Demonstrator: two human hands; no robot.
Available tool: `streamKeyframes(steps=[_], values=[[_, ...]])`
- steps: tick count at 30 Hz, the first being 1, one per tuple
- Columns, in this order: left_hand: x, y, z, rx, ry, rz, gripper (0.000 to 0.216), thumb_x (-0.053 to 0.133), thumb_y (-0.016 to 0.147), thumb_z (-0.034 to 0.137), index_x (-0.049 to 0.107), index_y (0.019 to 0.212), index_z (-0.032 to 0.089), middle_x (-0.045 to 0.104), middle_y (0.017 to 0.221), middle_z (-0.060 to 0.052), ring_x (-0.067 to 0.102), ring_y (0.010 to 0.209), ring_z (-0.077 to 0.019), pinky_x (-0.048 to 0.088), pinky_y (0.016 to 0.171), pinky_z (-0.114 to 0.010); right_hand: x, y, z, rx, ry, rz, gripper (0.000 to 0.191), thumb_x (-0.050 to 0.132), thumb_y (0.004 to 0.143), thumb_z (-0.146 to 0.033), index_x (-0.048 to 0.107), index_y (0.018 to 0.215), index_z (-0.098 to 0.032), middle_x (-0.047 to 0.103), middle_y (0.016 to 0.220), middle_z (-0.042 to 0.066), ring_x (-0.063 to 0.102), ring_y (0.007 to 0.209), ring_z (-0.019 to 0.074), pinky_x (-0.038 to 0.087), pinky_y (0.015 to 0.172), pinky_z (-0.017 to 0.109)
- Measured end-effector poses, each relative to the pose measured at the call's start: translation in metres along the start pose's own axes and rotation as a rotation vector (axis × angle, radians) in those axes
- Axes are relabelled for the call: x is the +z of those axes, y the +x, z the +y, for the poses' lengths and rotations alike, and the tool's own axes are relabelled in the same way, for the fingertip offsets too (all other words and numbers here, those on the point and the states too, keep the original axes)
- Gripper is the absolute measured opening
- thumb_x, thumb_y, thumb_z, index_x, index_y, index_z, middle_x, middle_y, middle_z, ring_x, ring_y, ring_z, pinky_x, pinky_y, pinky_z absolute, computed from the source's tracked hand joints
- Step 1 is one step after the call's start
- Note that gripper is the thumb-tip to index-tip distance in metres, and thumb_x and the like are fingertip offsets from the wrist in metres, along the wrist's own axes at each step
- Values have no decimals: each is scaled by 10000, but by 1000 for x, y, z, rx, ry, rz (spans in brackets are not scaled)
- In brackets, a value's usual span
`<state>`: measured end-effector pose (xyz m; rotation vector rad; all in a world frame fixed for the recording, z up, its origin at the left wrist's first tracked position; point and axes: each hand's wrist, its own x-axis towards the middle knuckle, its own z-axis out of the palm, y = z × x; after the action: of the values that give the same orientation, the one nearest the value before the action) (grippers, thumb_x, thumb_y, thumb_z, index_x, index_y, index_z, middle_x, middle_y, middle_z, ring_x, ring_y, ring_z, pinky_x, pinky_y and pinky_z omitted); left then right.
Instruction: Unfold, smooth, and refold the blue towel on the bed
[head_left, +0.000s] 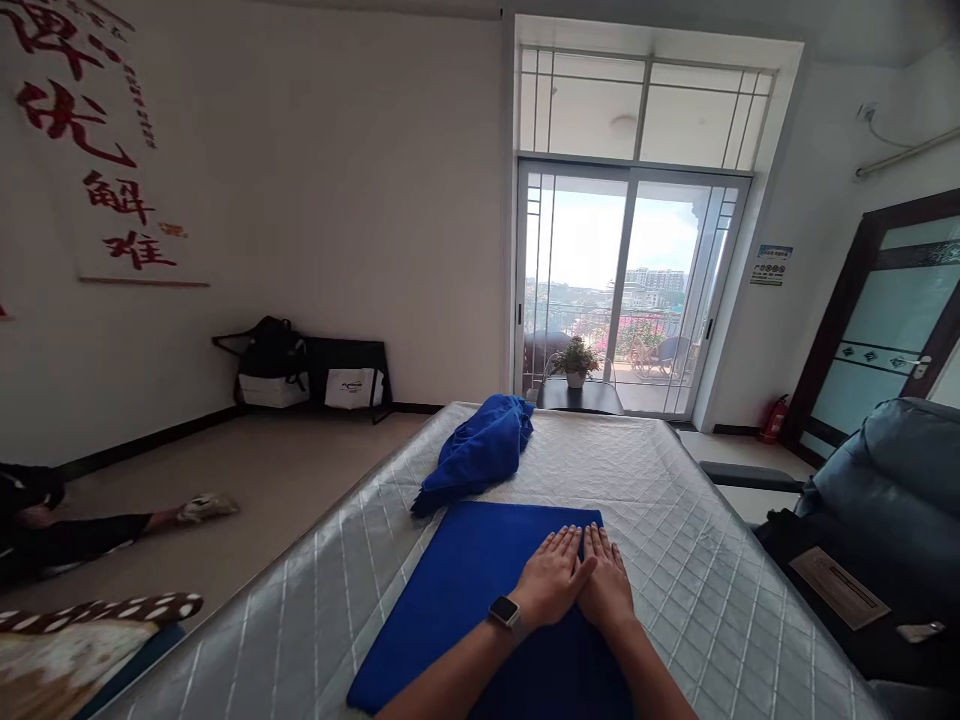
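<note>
A blue cloth (465,600), laid out flat with straight edges, lies on the silver quilted cover of the table (697,570) in front of me. My left hand (551,578), with a watch on its wrist, rests palm down on the cloth, fingers stretched out. Beside it, my right hand (606,585) lies flat near the cloth's right edge, its fingers straight. The two hands touch around the thumbs, and neither grips anything. Just past the far edge of the flat cloth is a crumpled blue cloth (484,445), bunched in a loose heap.
A potted plant (575,362) stands on a small dark table past the far end. To the right is a dark armchair (892,480) with items on it. Bags (271,355) sit on a low bench by the wall. Someone's leg (112,530) stretches across the floor at left.
</note>
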<state>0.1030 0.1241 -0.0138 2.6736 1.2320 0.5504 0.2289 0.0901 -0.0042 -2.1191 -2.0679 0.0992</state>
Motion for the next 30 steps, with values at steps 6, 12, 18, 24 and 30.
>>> streamKeyframes(steps=[6, 12, 18, 24, 30], values=[[-8, -28, -42, -73, 108, 11, 698, 173, 992, 611, 322, 1530, 192, 342, 1586, -91, 269, 1477, -249, 255, 1201, -461, -1, 3, -2, 60, 61, 19, 681, 215, 968, -435, 241, 1540, -66, 180, 1623, 92, 130, 1506, 216, 89, 1213, 396], [-45, -69, -112, -285, 166, -13, 746, 182, 975, 651, 332, 1523, 169, 318, 1591, -100, 268, 1476, -253, 240, 1202, -461, -1, 2, -3, 67, 76, 26, 697, 186, 965, -462, 236, 1544, -78, 207, 1621, 81, 141, 1504, 202, 87, 1217, 391], [-65, -99, -154, -432, 188, 39, 826, 120, 961, 673, 287, 1531, 100, 271, 1600, -128, 245, 1483, -268, 231, 1195, -449, -1, 2, -2, 67, 81, 23, 700, 186, 962, -470, 235, 1547, -88, 208, 1623, 71, 124, 1506, 196, 92, 1220, 395], [-61, -99, -154, -441, 178, 51, 877, 115, 945, 697, 289, 1524, 62, 278, 1597, -149, 237, 1486, -262, 193, 1211, -435, 5, 5, 1, 53, 35, 37, 701, 168, 966, -481, 231, 1551, -101, 225, 1619, 68, 132, 1504, 185, 89, 1220, 385], [-53, -100, -161, -417, 188, 109, 866, 158, 947, 694, 316, 1516, 61, 317, 1586, -147, 253, 1481, -261, 205, 1212, -422, 9, 8, 4, 57, 40, 29, 717, 104, 979, -518, 232, 1550, -104, 214, 1624, 64, 122, 1506, 184, 102, 1218, 395]])
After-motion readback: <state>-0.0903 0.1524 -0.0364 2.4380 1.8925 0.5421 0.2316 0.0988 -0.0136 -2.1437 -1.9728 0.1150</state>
